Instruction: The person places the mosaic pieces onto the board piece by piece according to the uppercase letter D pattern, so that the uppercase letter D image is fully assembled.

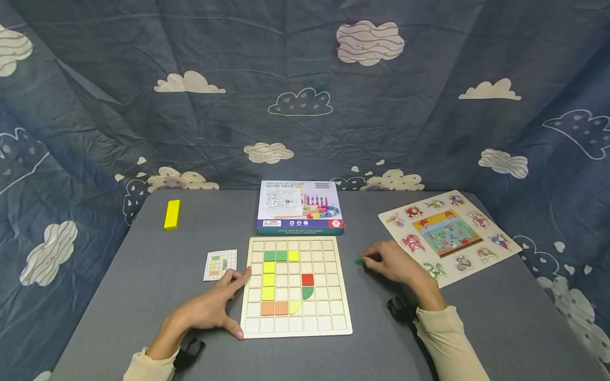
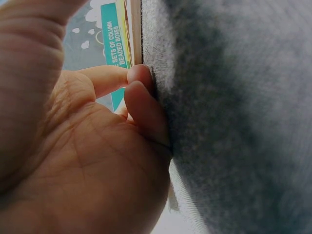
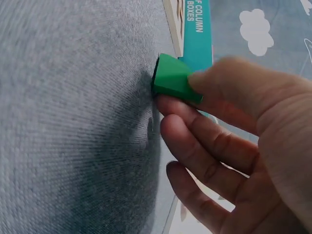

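A pale wooden grid board lies in the middle of the table. Coloured tiles sit in some of its squares: green, yellow, orange and one red tile, some with a rounded side. My left hand touches the board's left edge, thumb at the near corner and index finger farther up. To the right of the board, my right hand pinches a small green tile between thumb and fingers, close over the grey tabletop. A small pattern card with a coloured grid lies just beyond my left fingers.
Behind the board stands a flat box with a teal side. A picture puzzle board with animal pieces lies at the right, beside my right hand. A yellow block is at the back left. Cloud-patterned cloth hangs behind the table.
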Motion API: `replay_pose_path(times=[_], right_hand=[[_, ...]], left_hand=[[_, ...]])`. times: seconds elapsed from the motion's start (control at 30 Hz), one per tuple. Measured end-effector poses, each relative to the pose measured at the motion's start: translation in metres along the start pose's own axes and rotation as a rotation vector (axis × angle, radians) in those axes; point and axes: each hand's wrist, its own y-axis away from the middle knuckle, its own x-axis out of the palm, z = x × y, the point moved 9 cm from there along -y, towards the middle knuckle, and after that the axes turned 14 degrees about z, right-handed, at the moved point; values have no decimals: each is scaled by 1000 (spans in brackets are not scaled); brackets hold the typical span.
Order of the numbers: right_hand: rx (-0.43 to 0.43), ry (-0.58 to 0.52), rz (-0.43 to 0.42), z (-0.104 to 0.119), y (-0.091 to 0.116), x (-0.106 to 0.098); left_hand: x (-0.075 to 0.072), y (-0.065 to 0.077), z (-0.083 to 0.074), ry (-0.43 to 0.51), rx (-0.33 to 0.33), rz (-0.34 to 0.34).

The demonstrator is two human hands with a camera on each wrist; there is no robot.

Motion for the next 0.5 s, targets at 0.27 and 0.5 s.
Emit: replay_pose_path(times=[0.27, 0.5], right_hand=[[-44, 2, -21, 5, -1, 3], [-65, 22, -121, 13, -5, 0]], left_hand=[[0, 2, -3, -6, 17, 1], [-2, 3, -5, -22, 35, -12]])
